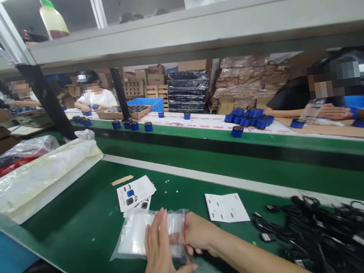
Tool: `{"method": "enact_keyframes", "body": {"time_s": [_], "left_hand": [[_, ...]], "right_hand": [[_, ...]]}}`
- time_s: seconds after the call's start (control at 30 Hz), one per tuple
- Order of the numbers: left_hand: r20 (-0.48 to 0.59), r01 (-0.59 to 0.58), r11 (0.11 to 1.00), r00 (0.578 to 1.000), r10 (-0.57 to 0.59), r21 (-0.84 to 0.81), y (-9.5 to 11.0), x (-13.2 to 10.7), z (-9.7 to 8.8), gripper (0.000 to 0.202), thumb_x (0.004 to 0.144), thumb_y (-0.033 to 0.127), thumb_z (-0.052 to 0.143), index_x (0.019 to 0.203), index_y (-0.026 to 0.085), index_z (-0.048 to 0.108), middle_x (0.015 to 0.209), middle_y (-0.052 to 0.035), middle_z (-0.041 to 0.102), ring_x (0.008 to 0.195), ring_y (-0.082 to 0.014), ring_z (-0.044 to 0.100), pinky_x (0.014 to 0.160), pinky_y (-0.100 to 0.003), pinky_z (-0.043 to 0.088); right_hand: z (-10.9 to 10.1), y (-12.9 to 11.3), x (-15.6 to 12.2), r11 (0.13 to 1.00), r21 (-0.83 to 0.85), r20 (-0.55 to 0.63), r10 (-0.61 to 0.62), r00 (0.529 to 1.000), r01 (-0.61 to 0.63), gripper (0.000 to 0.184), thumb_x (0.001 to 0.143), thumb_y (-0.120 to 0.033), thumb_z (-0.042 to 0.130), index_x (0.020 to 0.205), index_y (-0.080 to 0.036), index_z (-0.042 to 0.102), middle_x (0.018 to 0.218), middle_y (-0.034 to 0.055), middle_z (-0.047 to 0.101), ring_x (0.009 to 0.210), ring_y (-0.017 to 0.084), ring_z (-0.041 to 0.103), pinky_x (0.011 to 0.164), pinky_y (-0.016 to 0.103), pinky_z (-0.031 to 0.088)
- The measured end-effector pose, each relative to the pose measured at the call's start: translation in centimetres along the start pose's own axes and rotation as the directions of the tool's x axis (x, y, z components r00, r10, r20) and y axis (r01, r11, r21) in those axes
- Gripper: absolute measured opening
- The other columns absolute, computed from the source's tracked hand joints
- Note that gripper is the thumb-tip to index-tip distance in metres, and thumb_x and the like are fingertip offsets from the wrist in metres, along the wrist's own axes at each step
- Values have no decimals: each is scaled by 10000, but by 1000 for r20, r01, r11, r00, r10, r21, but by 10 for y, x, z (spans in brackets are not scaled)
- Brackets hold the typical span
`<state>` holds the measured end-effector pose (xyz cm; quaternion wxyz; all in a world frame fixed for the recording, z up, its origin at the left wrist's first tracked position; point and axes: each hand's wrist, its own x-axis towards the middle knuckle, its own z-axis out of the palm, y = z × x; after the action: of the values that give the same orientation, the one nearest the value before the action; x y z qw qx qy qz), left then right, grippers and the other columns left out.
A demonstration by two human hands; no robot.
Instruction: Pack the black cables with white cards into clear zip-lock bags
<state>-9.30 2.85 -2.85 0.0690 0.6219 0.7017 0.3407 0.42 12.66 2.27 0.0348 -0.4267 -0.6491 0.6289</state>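
Two hands (158,247) on clear bag (132,237) | leaflets (136,191), red lettering (205,126): unreadable

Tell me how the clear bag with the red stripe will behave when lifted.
The clear bag will probably flop, since its thin film is creased. It may slip, as its surface looks glossy. It is likely light, lying fairly flat under the left hand.

Clear red-edged bag (133,234), green table (89,220), black cables (335,228)
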Motion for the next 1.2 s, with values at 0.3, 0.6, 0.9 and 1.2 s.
{"method": "enact_keyframes", "body": {"time_s": [0.3,0.6,0.9,1.2], "left_hand": [[-114,-145,963,978,174,228,-4,0,6,654,815,118,473,1429,214,268,1451,-133,382,1390,-285,252,1122,-559,74],[-58,-129,933,986,158,335,-13,0,5,507,854,154,445,1358,197,416,1429,-138,449,1370,-319,306,1097,-595,149],[40,-56,935,998,45,349,-13,5,-2,539,810,213,488,1343,135,470,1414,-169,488,1332,-403,371,1037,-692,246],[193,-58,940,981,-8,335,-14,13,-15,529,835,341,489,1322,137,525,1432,-163,469,1344,-404,347,1036,-724,179]], "right_hand": [[-12,1,-20,998,68,-116,-9,993,17,271,743,24,564,524,-133,530,439,-108,401,390,26,351,388,152,266],[-17,10,-30,972,235,-135,55,989,-22,131,770,-135,526,796,-111,652,543,17,660,431,110,606,357,153,385],[-29,26,-60,958,286,-289,72,954,14,163,761,-128,579,923,-108,574,630,19,677,408,90,603,321,131,368],[-34,99,-126,943,332,-532,201,823,-16,217,729,-272,638,841,-161,490,519,-53,579,415,118,604,329,159,376]]}}
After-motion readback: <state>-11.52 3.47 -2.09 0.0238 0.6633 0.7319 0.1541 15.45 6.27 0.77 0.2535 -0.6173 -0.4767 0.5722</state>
